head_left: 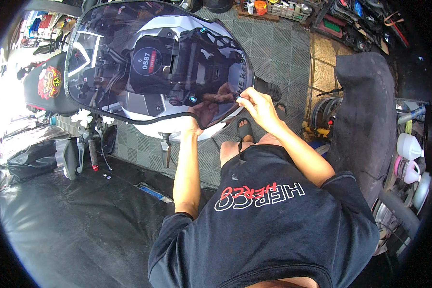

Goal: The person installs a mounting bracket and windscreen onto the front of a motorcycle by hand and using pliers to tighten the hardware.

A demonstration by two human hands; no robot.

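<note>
A large dark-tinted windshield (124, 103) with a black rubber edge trim (144, 121) spans the front of a white and black motorcycle (151, 128). At the windshield's near edge, my left hand (192, 126) grips the rim, its fingers showing dimly through the tint. My right hand (260, 109) is closed in a pinch at the right corner, thumb and forefinger together against the edge. Whatever small thing sits between those fingertips is too small to make out. Two bolts with bluish heads show on the windshield's mounting area.
On the left stands a black seat (45, 84) with a colourful print, beside handlebar parts (86, 144). A black sheet (81, 216) covers the lower left. Right of me are a dark padded seat (362, 110) and several bottles (409, 146). A crate (290, 12) stands at the back.
</note>
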